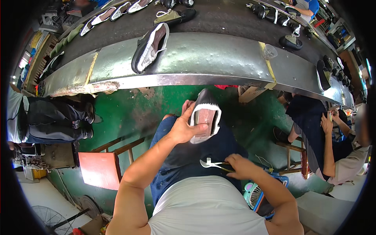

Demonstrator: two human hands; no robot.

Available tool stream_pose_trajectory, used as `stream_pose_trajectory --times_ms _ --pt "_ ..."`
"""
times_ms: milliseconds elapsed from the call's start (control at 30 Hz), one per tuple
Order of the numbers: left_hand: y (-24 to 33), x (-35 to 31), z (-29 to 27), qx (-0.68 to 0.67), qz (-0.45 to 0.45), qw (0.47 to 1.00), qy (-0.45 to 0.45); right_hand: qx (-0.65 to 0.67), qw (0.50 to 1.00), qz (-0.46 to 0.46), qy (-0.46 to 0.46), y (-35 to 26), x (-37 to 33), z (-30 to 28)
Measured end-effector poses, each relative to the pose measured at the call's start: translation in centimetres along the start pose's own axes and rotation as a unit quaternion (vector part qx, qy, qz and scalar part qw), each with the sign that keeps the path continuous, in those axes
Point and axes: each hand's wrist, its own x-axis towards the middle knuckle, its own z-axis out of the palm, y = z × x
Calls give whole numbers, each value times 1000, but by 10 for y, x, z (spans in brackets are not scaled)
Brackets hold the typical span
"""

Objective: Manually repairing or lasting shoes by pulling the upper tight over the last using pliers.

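You sit looking down at your lap, which is covered in dark blue cloth (180, 156). Your left hand (187, 127) is closed around the left side of a black shoe upper (204, 97), its thumb lying across the pinkish-brown panel within the white-edged opening; some of the fingers are hidden behind. The shoe upper is held above your lap, toe pointing away from you, toward the tabletop (219, 53).

Your right hand (242, 167), nearer your waist, is curled around the handles of metal pincers (211, 163). Their head points left, well apart from the shoe upper.

Ahead of you, the tabletop curves across the view with a dark surface and a shiny metal edge. A black shoe with white stitching (145, 50) lies on that edge, left of centre. Behind it is an olive-and-black shoe (172, 17); more shoes line the far left. A clear plastic cup (270, 51) stands on the metal edge to the right.

Below is a green floor (131, 107). An orange-red board (100, 169) is to your left, and a teal fan (253, 194) is by your right forearm. One co-worker (350, 156) sits at the right; another person in dark trousers (56, 119) is at the left.
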Motion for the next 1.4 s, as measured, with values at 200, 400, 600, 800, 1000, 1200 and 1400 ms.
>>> stream_pose_trajectory --times_ms 200,400,600,800,1000,1200,1400 --pt "35 -12 4 -31 -201 977 -69 13 998 58 -12 -8 -10 -20" --pt "-43 -32 28 132 -255 958 16 307 940 149 20 1 -26 -19" --pt "-43 -33 16 -82 -272 954 -92 130 979 159 -8 -35 33 -32" --pt "-17 -59 11 -237 -206 923 -223 107 984 132 -63 -32 36 -46" --pt "-38 -90 26 -59 -175 967 -177 -101 994 -2 39 -35 36 -39" --pt "-26 -89 43 -331 -236 912 -52 -204 977 14 -66 -43 57 -57" --pt "-94 -85 68 -149 -171 966 125 10 999 9 49 -35 44 18"
